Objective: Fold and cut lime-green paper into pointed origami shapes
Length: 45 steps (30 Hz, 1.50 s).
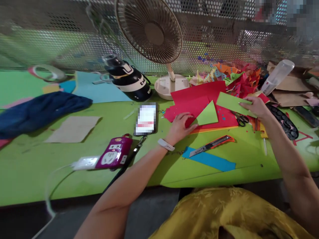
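My left hand [179,127] rests on the red paper [199,91], fingers slightly curved and apart, at the left tip of a green paper triangle [209,116]. Whether it presses on the triangle I cannot tell. Over the right part of the red sheets, my right hand [259,107] pinches a light green paper strip [231,102] by its right end. A utility knife [211,146] with its blade out lies across a blue paper strip [214,161] in front of my hands. Black-handled scissors [242,119] are partly under the green strip.
Behind stand a fan [171,84] and a black bottle [134,83]. Paper scraps [241,79] pile up at the back right, beside a clear bottle [279,76]. Left of my hands lie a phone [146,119], a purple power adapter [114,152] with a cable, and dark blue cloth [45,111].
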{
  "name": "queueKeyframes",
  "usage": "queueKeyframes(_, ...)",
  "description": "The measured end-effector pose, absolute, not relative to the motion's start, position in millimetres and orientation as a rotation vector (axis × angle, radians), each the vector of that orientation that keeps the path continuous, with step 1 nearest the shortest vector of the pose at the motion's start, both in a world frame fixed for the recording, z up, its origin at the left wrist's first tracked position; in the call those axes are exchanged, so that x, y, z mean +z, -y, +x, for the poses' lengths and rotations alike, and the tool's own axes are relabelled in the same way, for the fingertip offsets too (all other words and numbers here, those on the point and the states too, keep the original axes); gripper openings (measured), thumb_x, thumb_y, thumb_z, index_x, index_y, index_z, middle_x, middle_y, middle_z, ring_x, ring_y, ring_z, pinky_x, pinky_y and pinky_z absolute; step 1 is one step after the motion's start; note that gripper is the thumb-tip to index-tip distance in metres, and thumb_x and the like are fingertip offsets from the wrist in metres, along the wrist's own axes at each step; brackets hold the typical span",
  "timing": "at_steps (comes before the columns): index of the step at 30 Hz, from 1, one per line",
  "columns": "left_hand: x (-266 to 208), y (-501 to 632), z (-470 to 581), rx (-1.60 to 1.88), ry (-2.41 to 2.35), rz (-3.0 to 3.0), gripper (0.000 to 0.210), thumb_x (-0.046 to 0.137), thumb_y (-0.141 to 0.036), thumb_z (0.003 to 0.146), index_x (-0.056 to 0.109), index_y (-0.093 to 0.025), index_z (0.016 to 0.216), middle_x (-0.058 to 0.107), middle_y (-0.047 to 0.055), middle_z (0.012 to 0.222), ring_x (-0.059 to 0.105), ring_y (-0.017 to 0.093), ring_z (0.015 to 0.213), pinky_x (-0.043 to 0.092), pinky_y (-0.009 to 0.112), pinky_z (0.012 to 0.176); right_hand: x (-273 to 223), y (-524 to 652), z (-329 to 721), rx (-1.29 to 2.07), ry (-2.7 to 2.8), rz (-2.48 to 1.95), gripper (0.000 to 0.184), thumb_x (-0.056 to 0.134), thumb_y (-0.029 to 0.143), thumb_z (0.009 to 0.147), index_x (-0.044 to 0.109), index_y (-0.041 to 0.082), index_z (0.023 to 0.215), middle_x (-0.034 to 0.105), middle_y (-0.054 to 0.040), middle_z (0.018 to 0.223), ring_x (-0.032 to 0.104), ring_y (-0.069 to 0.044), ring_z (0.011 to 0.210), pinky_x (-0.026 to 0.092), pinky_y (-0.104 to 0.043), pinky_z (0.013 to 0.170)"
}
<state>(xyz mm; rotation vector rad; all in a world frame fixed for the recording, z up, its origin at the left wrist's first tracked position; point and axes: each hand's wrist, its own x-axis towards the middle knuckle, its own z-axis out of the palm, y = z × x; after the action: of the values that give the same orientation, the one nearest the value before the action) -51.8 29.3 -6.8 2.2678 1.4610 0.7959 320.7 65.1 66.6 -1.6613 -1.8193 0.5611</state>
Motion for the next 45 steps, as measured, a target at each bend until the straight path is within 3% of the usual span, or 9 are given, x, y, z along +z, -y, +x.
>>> queueKeyframes(6, -14.7, -32.6, -48.0, 0.791, -1.551, 2.332, 0.037, 0.064, -0.052, 0.087, 0.060, -0.022, 0.110, 0.061, 0.012, 0.126, 0.053, 0.031, 0.122, 0.040, 0.050, 0.108, 66.5, -60.9, 351.6, -0.177, 1.801, -1.907, 0.030, 0.069, 0.039, 0.081, 0.071, 0.016, 0.100, 0.068, -0.0209, 0.106, 0.060, -0.034, 0.101, 0.046, -0.044, 0.083)
queueKeyframes(10, -17.8, -32.7, -47.8, 0.775, -1.542, 2.318, 0.037, 0.065, -0.050, 0.086, 0.060, -0.022, 0.110, 0.063, 0.012, 0.121, 0.054, 0.032, 0.120, 0.043, 0.049, 0.103, 53.0, -69.5, 282.9, 0.289, 1.978, -1.775, 0.020, 0.064, 0.040, 0.086, 0.070, 0.020, 0.089, 0.073, -0.0094, 0.090, 0.067, -0.025, 0.083, 0.051, -0.038, 0.075)
queueKeyframes(17, -18.9, -31.5, -48.3, 0.767, -1.514, 2.312, 0.042, 0.065, -0.054, 0.086, 0.059, -0.020, 0.111, 0.063, 0.012, 0.121, 0.054, 0.031, 0.118, 0.042, 0.048, 0.102, 26.2, -96.0, 204.2, 0.768, 1.935, -1.793, 0.029, 0.071, 0.043, 0.083, 0.063, 0.019, 0.069, 0.069, -0.0041, 0.066, 0.066, -0.019, 0.068, 0.050, -0.030, 0.068)
queueKeyframes(25, -14.3, -30.9, -46.6, 0.819, -1.477, 2.161, 0.049, 0.069, -0.052, 0.082, 0.060, -0.017, 0.114, 0.064, 0.015, 0.122, 0.056, 0.033, 0.120, 0.042, 0.051, 0.103, 24.5, -96.5, 196.0, 1.088, 1.515, -1.520, 0.035, 0.086, 0.032, 0.061, 0.055, 0.020, 0.071, 0.058, 0.0041, 0.061, 0.058, -0.013, 0.062, 0.048, -0.027, 0.063)
queueKeyframes(30, -6.2, -29.8, -43.6, 1.036, -1.155, 1.627, 0.073, 0.077, -0.053, 0.074, 0.050, -0.019, 0.133, 0.069, 0.014, 0.119, 0.067, 0.028, 0.109, 0.054, 0.045, 0.092, 39.7, -80.4, 187.7, 1.125, 1.555, -1.208, 0.039, 0.085, 0.042, 0.058, 0.057, 0.021, 0.075, 0.059, 0.0029, 0.066, 0.056, -0.014, 0.065, 0.050, -0.030, 0.064)
queueKeyframes(36, 9.5, -23.3, -40.8, 1.061, -0.935, 1.235, 0.045, 0.086, -0.049, 0.065, 0.072, -0.017, 0.093, 0.078, 0.008, 0.092, 0.073, 0.021, 0.082, 0.060, 0.037, 0.080, 58.6, -52.8, 175.1, 0.880, 1.674, -1.148, 0.045, 0.080, 0.051, 0.066, 0.063, 0.018, 0.092, 0.066, -0.0055, 0.088, 0.061, -0.018, 0.081, 0.050, -0.033, 0.075)
queueKeyframes(39, 11.3, -24.6, -43.6, 1.188, -0.911, 1.161, 0.043, 0.088, -0.049, 0.062, 0.074, -0.018, 0.089, 0.077, 0.006, 0.087, 0.072, 0.020, 0.081, 0.060, 0.034, 0.078, 63.3, -41.9, 174.5, 0.941, 1.720, -1.117, 0.053, 0.080, 0.052, 0.066, 0.065, 0.020, 0.105, 0.068, -0.0089, 0.105, 0.063, -0.020, 0.092, 0.049, -0.032, 0.076)
queueKeyframes(42, 8.1, -28.1, -45.1, 1.215, -0.879, 1.142, 0.044, 0.087, -0.050, 0.063, 0.073, -0.019, 0.092, 0.077, 0.006, 0.088, 0.072, 0.021, 0.083, 0.060, 0.035, 0.079, 63.5, -31.7, 172.8, 1.080, 1.870, -1.071, 0.037, 0.072, 0.054, 0.075, 0.067, 0.019, 0.084, 0.067, -0.0032, 0.081, 0.060, -0.015, 0.073, 0.045, -0.027, 0.064)
queueKeyframes(45, 5.6, -27.0, -42.0, 1.322, -0.911, 1.225, 0.042, 0.084, -0.048, 0.069, 0.070, -0.021, 0.099, 0.075, 0.007, 0.101, 0.071, 0.022, 0.096, 0.057, 0.039, 0.090, 63.4, -21.8, 168.6, 0.703, 1.921, -1.154, 0.037, 0.059, 0.046, 0.088, 0.060, 0.018, 0.065, 0.056, 0.0003, 0.062, 0.050, -0.012, 0.058, 0.037, -0.026, 0.057)
